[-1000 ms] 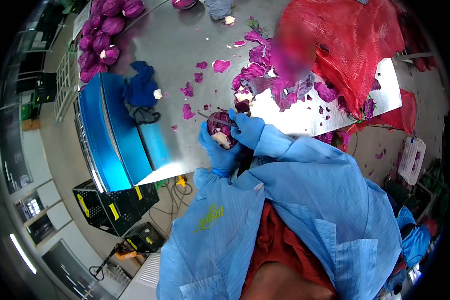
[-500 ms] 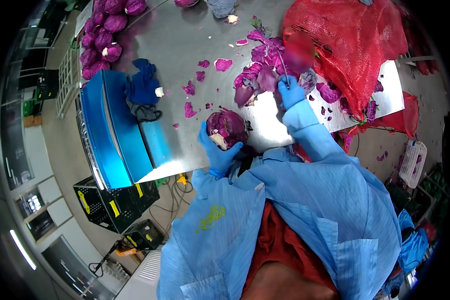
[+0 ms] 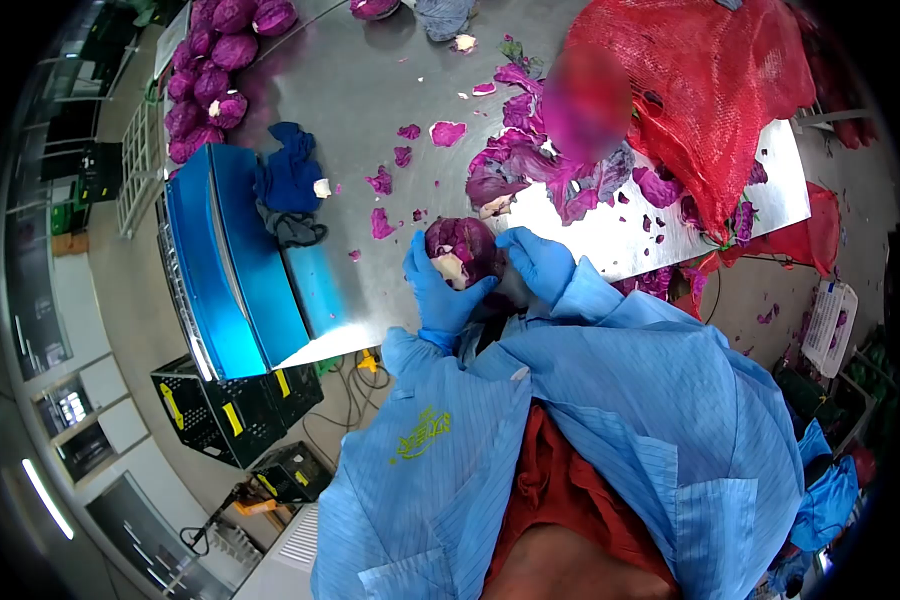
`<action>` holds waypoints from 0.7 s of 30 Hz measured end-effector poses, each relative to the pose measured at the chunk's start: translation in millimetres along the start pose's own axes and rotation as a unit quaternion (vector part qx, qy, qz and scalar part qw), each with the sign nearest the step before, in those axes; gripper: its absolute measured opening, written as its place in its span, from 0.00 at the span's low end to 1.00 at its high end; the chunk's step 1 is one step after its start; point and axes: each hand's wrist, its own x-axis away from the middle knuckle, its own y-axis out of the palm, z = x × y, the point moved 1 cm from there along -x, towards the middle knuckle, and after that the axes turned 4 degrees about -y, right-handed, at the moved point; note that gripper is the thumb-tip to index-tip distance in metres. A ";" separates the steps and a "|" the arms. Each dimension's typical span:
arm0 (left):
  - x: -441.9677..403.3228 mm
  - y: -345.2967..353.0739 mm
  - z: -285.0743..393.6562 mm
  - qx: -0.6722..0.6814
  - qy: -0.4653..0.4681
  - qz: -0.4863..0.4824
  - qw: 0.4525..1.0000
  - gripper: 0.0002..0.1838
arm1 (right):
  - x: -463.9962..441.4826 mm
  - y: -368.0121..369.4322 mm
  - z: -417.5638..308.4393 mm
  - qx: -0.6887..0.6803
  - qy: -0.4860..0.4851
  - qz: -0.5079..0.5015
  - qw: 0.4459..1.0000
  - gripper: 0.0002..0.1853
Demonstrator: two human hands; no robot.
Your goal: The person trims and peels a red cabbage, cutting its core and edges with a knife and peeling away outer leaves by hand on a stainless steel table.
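- Shiny metal table (image 3: 370, 90) fills the upper middle of the frame, strewn with purple scraps.
- At its near edge, centre of the frame, is a red cabbage (image 3: 475, 243), a pale cut patch facing the lower left.
- Left hand (image 3: 440, 297), blue-gloved, grips that cabbage from the left and below, fingers and thumb spread around it.
- Right hand (image 3: 540, 264), also blue-gloved, is curled at the cabbage's right side; I cannot tell whether it grips anything.
- Just above the hands, a heap of torn leaves (image 3: 575, 188).
- Upper right, a red mesh bag (image 3: 715, 90).
- Left of centre, a blue cloth (image 3: 288, 165) beside a blue box (image 3: 240, 270).
- Upper left, piled cabbages (image 3: 210, 85).
- Lower left, black crates (image 3: 260, 425) on the floor.
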 end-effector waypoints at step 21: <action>-7.4 -9.6 25.3 -0.084 0.048 0.016 0.995 0.59 | -16.8 11.2 23.8 0.047 -0.026 0.098 0.994 0.13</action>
